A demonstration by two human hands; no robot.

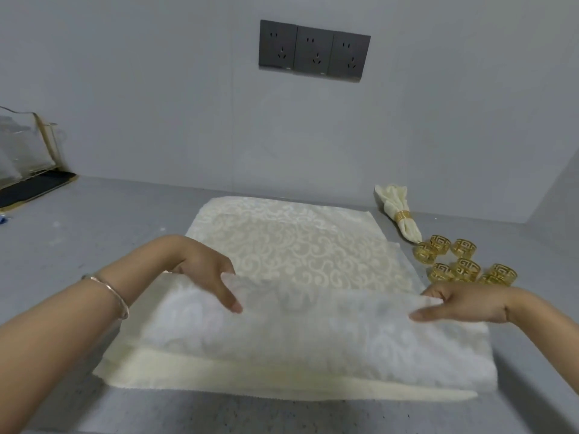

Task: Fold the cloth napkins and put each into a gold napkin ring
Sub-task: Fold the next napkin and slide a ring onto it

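on the grey counter [78, 233], right in front of the person, lies a cream patterned napkin [291, 242], spread flat, with its near part lifted and turned toward the wall in a pale fold. the left hand [206, 270] grips the fold's top edge near its left end, fingers curled over it. the right hand [460, 303] pinches the same edge at the right end. a second cloth seems to lie beneath, its edge showing along the near side, though blur makes that hard to call. behind and to the right, a finished napkin [398, 205] sits gathered in a gold ring [402, 216], just beside a cluster of loose gold rings [463, 261]. three dark sockets [313, 51] sit on the wall.
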